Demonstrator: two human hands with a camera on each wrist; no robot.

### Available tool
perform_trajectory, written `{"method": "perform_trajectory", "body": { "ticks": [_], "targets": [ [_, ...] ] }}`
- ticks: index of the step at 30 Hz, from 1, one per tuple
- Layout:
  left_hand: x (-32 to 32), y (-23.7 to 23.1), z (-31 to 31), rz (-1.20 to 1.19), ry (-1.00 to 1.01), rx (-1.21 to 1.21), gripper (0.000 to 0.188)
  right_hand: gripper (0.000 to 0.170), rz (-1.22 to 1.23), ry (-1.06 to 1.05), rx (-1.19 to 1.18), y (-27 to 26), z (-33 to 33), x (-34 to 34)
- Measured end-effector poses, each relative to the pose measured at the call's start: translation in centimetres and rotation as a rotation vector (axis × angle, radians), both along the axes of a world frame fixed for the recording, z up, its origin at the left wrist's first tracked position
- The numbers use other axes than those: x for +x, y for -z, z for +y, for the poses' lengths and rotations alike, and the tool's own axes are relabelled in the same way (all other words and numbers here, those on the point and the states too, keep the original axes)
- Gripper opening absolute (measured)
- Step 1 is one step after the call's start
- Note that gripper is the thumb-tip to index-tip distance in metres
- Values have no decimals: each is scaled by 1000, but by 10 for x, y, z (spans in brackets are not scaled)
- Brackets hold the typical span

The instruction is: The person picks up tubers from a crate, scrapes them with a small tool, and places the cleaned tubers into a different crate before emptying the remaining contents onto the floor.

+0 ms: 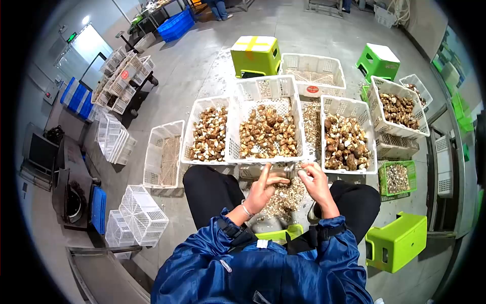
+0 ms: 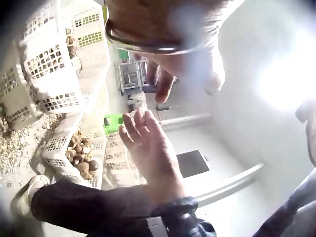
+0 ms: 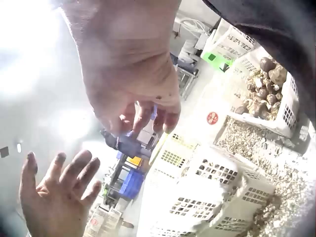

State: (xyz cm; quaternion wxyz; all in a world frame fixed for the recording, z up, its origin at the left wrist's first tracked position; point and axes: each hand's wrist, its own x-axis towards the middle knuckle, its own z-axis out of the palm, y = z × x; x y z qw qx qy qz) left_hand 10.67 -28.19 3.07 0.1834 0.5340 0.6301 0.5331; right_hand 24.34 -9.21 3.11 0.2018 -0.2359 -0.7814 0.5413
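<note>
Just short of the middle crate (image 1: 276, 87), the left hand (image 1: 260, 192) rises between the knees (image 1: 210, 178), fingers spread wide; apart from it, the right hand (image 1: 315, 183) has its fingers loosely bent, seemingly bare. Mushrooms (image 1: 268, 129) lie in that crate, more in the left crate (image 1: 191, 134) and right crate (image 1: 349, 104). Trimmings (image 1: 288, 198) heap below on the floor (image 1: 298, 25).

Left hand (image 1: 258, 195) between the bent knees (image 1: 201, 178), fingers (image 3: 28, 177) spread, right hand (image 1: 316, 184) between them too, fingers loosely bent, hands apart
</note>
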Motion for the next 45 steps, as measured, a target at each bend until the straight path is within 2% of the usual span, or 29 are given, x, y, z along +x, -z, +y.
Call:
{"method": "perform_trajectory", "body": {
  "ticks": [2,3,6,13,18,21,23,26,30,35,37,38,41,45],
  "targets": [
    [-2,-5,3,-320,64,-28,82,19,133,-42,84,-1,-4,-4],
    [0,-7,3,-255,62,-20,83,19,196,-61,123,-4,-9,-6],
    [4,-7,1,-63,61,12,85,17,164,-110,120,-10,-16,-6],
    [10,-10,-1,-106,32,-107,81,16,190,-132,272,-17,-26,-10],
    [12,-6,3,-148,45,-78,83,12,150,-99,359,-18,-22,-10],
    [11,-5,7,-237,51,58,87,10,106,59,479,-5,-9,-9],
    [6,-4,4,-322,62,54,90,9,79,125,369,1,2,-4],
    [0,0,6,-513,42,107,93,13,178,10,301,-9,-12,-7],
    [3,2,3,-693,82,135,92,11,221,-111,338,-20,-36,-16],
    [7,0,8,-953,74,227,88,9,137,-63,457,-16,-22,-17],
    [3,1,6,-1012,86,250,87,10,102,73,553,-7,-9,-16],
    [-2,1,2,-991,49,205,85,10,90,121,515,-3,-6,-11],
    [-6,-3,7,-593,-137,83,86,13,194,21,580,-23,-14,-9],
    [-10,-4,5,-597,-128,-99,81,19,260,-64,675,-39,-29,-7]
  ]
}}
